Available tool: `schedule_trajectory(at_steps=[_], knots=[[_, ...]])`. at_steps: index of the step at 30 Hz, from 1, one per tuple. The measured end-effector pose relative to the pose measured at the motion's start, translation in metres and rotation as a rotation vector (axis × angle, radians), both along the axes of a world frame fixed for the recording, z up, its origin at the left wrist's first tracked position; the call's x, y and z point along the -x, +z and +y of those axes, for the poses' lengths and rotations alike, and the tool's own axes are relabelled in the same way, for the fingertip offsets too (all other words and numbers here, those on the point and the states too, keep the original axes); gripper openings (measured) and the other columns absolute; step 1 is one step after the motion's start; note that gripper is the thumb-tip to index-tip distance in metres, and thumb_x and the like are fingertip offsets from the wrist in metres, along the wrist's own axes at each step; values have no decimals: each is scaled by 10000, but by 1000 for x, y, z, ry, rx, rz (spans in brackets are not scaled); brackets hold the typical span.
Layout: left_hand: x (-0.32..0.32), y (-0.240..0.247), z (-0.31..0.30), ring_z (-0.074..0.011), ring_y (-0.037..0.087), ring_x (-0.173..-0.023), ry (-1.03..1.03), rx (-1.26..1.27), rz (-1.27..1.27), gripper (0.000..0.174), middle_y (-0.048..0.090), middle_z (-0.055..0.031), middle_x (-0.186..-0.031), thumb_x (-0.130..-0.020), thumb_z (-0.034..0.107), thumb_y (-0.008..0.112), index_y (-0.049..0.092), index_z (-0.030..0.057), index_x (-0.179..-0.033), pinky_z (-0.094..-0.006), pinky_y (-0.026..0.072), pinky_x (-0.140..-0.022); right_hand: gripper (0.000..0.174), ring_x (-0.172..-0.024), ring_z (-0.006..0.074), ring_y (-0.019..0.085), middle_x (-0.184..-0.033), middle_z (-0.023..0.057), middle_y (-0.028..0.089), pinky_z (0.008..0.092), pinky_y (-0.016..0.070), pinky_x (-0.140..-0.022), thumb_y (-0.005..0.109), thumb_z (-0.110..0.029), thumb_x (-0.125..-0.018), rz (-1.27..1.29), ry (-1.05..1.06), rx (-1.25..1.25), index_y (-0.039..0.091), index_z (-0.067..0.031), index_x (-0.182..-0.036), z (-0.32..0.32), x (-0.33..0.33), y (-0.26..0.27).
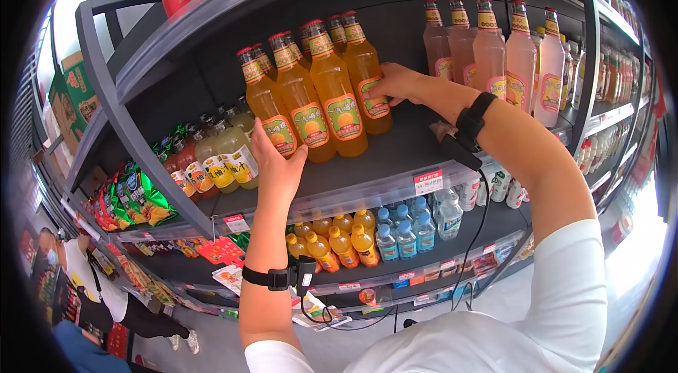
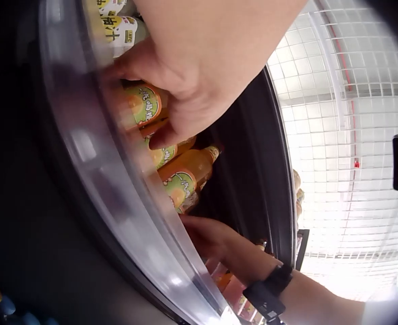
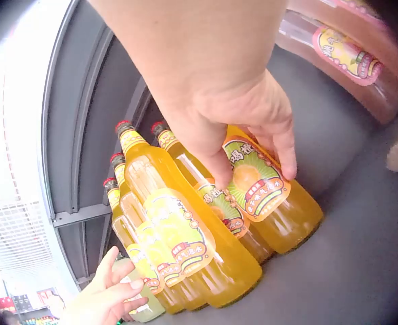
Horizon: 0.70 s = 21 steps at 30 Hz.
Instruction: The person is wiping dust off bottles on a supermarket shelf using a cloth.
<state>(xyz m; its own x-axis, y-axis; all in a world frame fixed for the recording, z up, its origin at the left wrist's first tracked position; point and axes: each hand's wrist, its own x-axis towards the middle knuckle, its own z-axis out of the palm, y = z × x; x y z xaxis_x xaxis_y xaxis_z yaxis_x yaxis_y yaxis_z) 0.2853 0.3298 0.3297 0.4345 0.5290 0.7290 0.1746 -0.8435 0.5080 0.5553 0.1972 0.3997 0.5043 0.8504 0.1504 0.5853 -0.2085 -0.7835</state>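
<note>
Glass bottles of orange soda [image 1: 344,105] with red caps and green-and-orange labels stand in a tight group on the shelf. My right hand [image 1: 399,83] grips the rear right bottle [image 3: 256,179] at label height, thumb on one side and fingers on the other. At the group's front left, my left hand [image 1: 274,161] rests against the outer bottle [image 1: 272,119]. Its thumb reaches across the front near the label, while the fingers lie along the bottle's left side. In the right wrist view, the left hand's fingers [image 3: 111,281] are spread beside the bottles.
Pink bottles [image 1: 491,52] stand right on the same shelf; pale yellow juice bottles [image 1: 240,161] and snack bags [image 1: 145,196] are left. A clear front edge [image 1: 367,193] borders the shelf. Below are small orange-drink bottles [image 1: 342,242]. Another person [image 1: 106,281] stands lower left.
</note>
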Motion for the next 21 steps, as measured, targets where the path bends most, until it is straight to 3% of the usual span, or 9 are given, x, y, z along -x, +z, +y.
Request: schedule_trajectory(at_steps=[6, 9, 12, 15, 18, 21], knots=[[-12, -4, 24, -404, 253, -1403, 32, 48, 12, 1063, 226, -305, -1500, -774, 258, 766, 50, -67, -1488, -411, 276, -1146, 635, -1108, 245, 592, -1176, 117, 617, 386, 517, -857, 759, -305, -778, -53, -11, -16, 501, -50, -1298, -11, 6, -4], [-13, 1, 28, -400, 328, -1373, -11, 154, 17, 1069, 270, -320, -1481, -776, 285, 764, 54, -95, -1479, -391, 309, -1127, 667, -1081, 300, 622, -1153, 194, 629, 403, 508, -882, 758, -378, -747, -498, -344, -218, 522, 7, -1237, -16, 18, -14], [-17, 0, 39, -393, 402, -1328, -21, 157, 29, 1056, 317, -321, -1455, -779, 280, 765, 67, -99, -1475, -384, 354, -1095, 698, -1089, 321, 625, -1142, 219, 634, 391, 496, -906, 703, -485, -775, -438, -258, -159, 518, 18, -1222, -31, 59, -11], [-23, -7, 51, -384, 442, -1293, -71, 134, 6, 1035, 352, -311, -1429, -774, 258, 775, 94, -92, -1470, -388, 387, -1068, 733, -1070, 315, 640, -1130, 195, 650, 390, 496, -908, 652, -578, -790, -504, -205, -26, 528, 13, -1205, -26, 77, -19], [-21, -4, 47, -378, 469, -1259, -178, 160, -29, 1010, 385, -296, -1396, -764, 236, 788, 127, -76, -1462, -397, 412, -1042, 758, -1061, 308, 645, -1120, 177, 660, 389, 502, -899, 630, -615, -796, -495, -166, 122, 531, 11, -1213, -23, 89, -10], [-22, -2, 41, -384, 478, -1240, -213, 170, -48, 1006, 407, -286, -1366, -752, 233, 801, 147, -59, -1457, -409, 419, -1032, 763, -1041, 324, 646, -1087, 210, 657, 387, 494, -893, 655, -600, -802, -500, -149, 63, 516, 37, -1199, -15, 88, -15]])
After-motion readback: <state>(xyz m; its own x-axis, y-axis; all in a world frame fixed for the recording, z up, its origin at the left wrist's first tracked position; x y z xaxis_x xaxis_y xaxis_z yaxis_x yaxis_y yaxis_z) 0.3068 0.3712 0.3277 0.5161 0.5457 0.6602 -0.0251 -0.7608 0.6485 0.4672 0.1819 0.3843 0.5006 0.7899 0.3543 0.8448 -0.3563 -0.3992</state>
